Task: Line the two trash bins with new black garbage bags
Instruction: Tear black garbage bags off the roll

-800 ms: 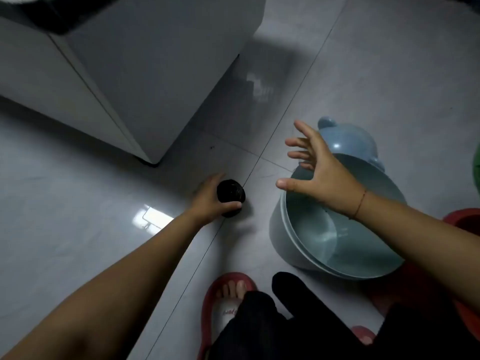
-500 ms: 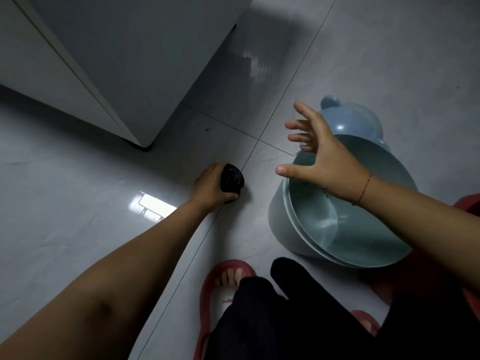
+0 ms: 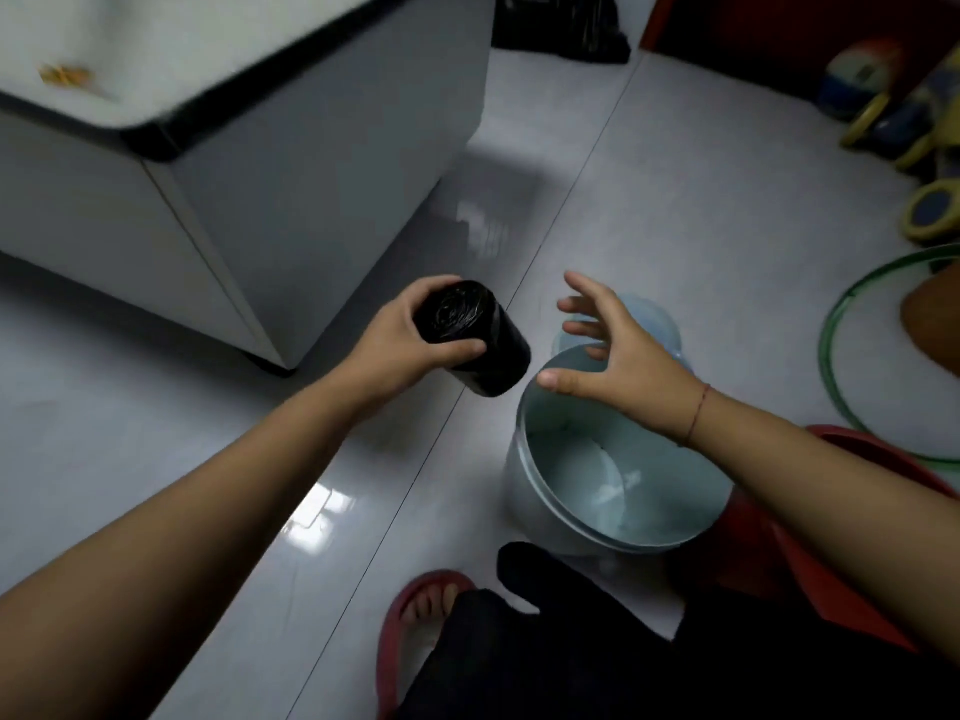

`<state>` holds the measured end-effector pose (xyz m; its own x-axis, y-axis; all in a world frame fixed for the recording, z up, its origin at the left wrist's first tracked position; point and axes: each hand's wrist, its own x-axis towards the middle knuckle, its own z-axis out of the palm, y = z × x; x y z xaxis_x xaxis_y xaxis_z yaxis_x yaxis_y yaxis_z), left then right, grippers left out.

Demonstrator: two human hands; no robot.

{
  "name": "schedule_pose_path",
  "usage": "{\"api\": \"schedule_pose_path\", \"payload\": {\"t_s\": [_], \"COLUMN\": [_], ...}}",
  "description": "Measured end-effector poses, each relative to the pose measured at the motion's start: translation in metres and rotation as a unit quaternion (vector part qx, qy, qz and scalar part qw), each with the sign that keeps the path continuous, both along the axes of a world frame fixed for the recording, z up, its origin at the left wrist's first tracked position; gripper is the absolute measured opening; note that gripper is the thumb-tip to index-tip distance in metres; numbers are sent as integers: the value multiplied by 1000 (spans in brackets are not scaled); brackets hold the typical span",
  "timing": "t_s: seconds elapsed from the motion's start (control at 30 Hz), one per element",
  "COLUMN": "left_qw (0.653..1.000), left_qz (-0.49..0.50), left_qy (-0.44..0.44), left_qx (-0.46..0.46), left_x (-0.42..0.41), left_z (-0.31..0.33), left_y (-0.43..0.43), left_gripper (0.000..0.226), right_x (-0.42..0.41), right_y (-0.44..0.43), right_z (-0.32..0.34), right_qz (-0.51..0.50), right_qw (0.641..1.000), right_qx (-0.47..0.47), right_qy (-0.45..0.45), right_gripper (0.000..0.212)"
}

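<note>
The left hand [image 3: 410, 335] wraps round the black roll of bags [image 3: 475, 337] and hides one side of it. The right hand [image 3: 618, 356] and its arm cover the far rim of the blue bin [image 3: 566, 459] and much of a red thing [image 3: 763, 558] beside it. The green hoop [image 3: 825, 350] runs off the right edge. The toys [image 3: 883, 96] are blurry and cut off. The orange bit [image 3: 65, 75] on the white box [image 3: 260, 174] is too blurry to name. The top edge cuts a black bag [image 3: 561, 23]. A black trouser leg [image 3: 519, 657] hides part of the red sandal [image 3: 395, 631].
</note>
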<state>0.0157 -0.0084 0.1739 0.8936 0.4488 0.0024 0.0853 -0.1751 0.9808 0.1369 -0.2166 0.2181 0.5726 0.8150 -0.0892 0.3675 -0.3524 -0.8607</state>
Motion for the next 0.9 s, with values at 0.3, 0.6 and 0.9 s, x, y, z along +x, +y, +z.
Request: {"api": "schedule_pose_path", "payload": {"t_s": [0.3,0.6,0.9], "left_qw": [955,931,920], "left_qz": [-152,-84,-116], "left_qy": [-93,-48,7], "left_qx": [-239,-352,-373], "left_x": [19,49,53], "left_z": [123,171,149], "left_y": [-77,-182,-197], "left_gripper": [63,80,68], "right_x": [-17,-40,-32], "right_y": [-60,-94,-98], "right_z": [85,107,96], "right_qz": [-50,-310,-384], "right_qw": [975,921,902], "right_qx": [108,229,183], "right_qy": [187,-51,-77], "right_gripper": [66,44,45]}}
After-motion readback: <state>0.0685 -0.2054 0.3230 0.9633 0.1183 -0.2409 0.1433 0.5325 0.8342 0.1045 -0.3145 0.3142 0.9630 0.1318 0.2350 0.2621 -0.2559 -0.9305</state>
